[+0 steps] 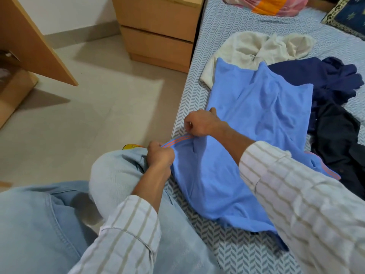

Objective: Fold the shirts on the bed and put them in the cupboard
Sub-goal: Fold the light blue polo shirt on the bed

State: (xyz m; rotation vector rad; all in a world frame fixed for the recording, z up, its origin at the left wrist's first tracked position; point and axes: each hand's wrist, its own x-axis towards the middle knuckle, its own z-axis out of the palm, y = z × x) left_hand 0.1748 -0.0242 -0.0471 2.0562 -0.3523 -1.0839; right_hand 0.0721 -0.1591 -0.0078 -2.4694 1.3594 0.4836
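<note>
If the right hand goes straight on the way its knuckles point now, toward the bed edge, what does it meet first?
The right hand grips the striped sleeve hem of the blue shirt. Straight on lies a bare strip of sheet, then the bed edge and the floor. Depth is unclear, but nothing else seems to stand there.

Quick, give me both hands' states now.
Left hand: grips the light blue cotton shirt by its orange-striped sleeve.
Right hand: grips that sleeve too.

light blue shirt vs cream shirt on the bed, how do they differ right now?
The light blue shirt is spread fairly flat; the cream shirt lies bunched and wrinkled. Both hands grip the light blue shirt's orange-striped edge, left hand and right hand; the cream shirt is untouched. The light blue shirt overlaps the cream shirt's near edge. Both lie on the bed, unfolded.
</note>
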